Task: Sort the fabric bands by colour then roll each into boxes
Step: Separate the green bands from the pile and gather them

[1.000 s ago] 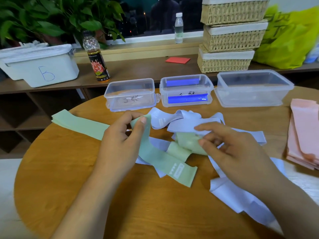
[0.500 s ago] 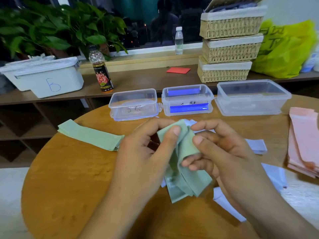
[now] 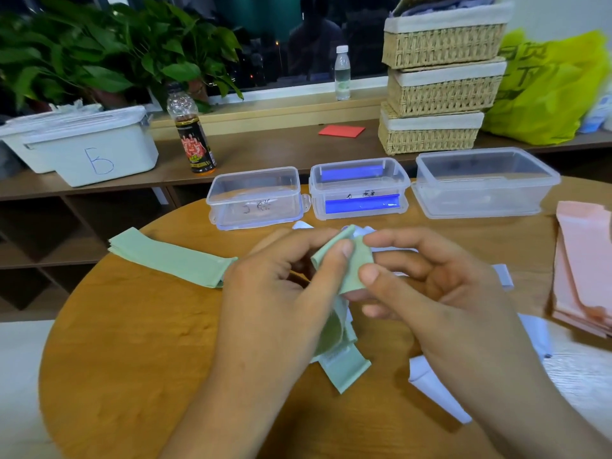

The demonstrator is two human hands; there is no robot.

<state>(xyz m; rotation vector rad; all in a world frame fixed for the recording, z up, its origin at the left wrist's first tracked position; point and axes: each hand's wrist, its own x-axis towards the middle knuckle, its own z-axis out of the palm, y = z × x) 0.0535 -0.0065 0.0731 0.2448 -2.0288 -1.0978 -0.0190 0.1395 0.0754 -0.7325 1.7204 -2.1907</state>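
Your left hand [image 3: 281, 293] and right hand [image 3: 440, 299] meet on the near side of the small clear plastic box with blue side clips [image 3: 359, 190], raised above the round wooden bench [image 3: 132, 359]. Between them you hold one pale green fabric band [image 3: 352, 273].

Your left fingers [image 3: 298, 245] are curled, and the thumb presses the band's upper fold against them in a pinch. Your right thumb and forefinger pinch the same band from the other side, with the remaining right fingers loosely bent beneath it. Neither hand holds anything else. The rest of the band hangs in loose folds on your side of the blue-clipped box, and its lower end lies on the bench.

A flat stack of pale green bands [image 3: 172, 256] lies to the left of that box and nearer to you. Loose white fabric bands [image 3: 430, 382] lie on the near side of the box, partly under your right hand. A pile of pink fabric bands [image 3: 583, 260] lies well to the right of the box, at the bench's edge.

A clear plastic box with handwriting on its wall [image 3: 255, 197] stands just beside the blue-clipped box on its left. A larger clear plastic box [image 3: 480, 183] stands just beside it on the right. Behind the blue-clipped box, on the wooden shelf, three stacked wicker baskets [image 3: 440, 94] stand to the right and a dark-labelled drink bottle [image 3: 193, 140] to the left.
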